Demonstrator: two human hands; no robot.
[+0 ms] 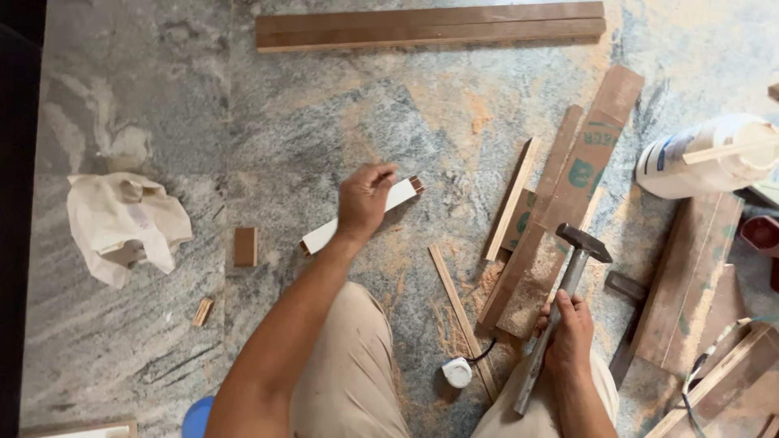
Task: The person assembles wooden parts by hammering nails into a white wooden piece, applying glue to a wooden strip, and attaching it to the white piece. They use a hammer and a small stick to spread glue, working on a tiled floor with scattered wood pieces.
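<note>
My left hand (pixel 364 199) grips a short white-faced wooden strip (pixel 324 234) around its middle, holding it slantwise just above the stone floor. The strip's brown end (pixel 416 184) sticks out to the right of my fingers. My right hand (pixel 567 328) is wrapped around the metal handle of a hammer, whose dark head (pixel 583 242) points up over a pile of wood offcuts (pixel 568 195). My knees in beige trousers (pixel 357 365) are at the bottom of the view.
A long dark wooden plank (pixel 430 26) lies at the far edge. A crumpled white cloth (pixel 122 223) and small wood blocks (pixel 245 246) lie to the left. A white plastic jug (pixel 706 158), boards (pixel 690 276), a thin slat (pixel 458 312) and a small white cap (pixel 457 372) are at right.
</note>
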